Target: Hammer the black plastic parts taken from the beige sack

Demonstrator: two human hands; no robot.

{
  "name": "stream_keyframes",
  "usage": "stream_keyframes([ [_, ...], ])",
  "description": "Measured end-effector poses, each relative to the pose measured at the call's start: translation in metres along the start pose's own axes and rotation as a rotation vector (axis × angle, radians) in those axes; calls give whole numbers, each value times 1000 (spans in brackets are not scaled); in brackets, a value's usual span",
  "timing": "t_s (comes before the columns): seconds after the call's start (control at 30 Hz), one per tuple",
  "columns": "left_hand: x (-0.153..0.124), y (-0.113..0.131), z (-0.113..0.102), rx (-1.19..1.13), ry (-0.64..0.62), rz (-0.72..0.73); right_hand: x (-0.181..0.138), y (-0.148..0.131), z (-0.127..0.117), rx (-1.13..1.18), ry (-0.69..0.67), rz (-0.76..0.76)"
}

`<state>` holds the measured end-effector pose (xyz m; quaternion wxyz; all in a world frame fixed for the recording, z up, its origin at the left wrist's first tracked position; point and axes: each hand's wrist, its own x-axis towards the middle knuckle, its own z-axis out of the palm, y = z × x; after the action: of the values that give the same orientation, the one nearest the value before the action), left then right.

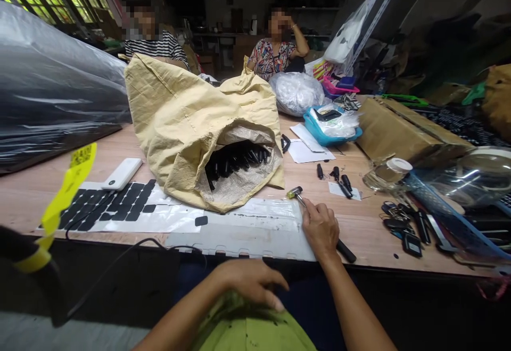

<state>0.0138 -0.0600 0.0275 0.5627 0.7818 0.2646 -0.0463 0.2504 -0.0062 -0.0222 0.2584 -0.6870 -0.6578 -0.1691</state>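
My right hand (321,230) is closed round a small hammer (294,192) at the table's front edge. The hammer's yellowish head points away to the left, and its black handle end sticks out below my hand. Under the hammer head lies a grey-white mat (255,231). My left hand (255,285) is held over my lap in front of the green clothing, fingers apart and holding nothing. Just beyond the mat a beige cloth sack (175,111) lies with its mouth towards me. Many black pieces (235,164) show inside it; their kind is hard to make out.
A white sheet with black stickers (128,202) and a white power bank (122,174) lie left. To the right are keys (397,212), a blue basket (451,207), a cardboard box (399,127) and a blue tray (327,135). Two people sit across the table.
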Motion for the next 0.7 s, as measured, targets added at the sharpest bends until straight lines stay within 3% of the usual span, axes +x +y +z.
stream_keyframes([
  [0.03,-3,7,-19,-51,79,43,0,0,0,-3,0,0],
  [0.1,-4,14,-62,-32,435,-35,0,0,1,-9,0,0],
  [0.2,4,7,-121,140,1169,-368,1,-1,1,-2,-3,2],
  [0.27,11,-2,-150,207,1452,-562,1,-2,2,5,2,2],
  [0.33,17,-10,-168,232,1519,-692,1,-2,3,5,11,-1],
  [0.4,20,-14,-176,259,1464,-760,1,-2,4,6,9,-5],
  [0.53,11,-15,-172,272,1397,-801,2,-3,3,16,-19,6],
  [0.6,3,-14,-159,250,1424,-729,2,-3,2,14,-27,15],
  [0.7,-6,-14,-125,182,1345,-414,2,-5,-1,15,-52,29],
])
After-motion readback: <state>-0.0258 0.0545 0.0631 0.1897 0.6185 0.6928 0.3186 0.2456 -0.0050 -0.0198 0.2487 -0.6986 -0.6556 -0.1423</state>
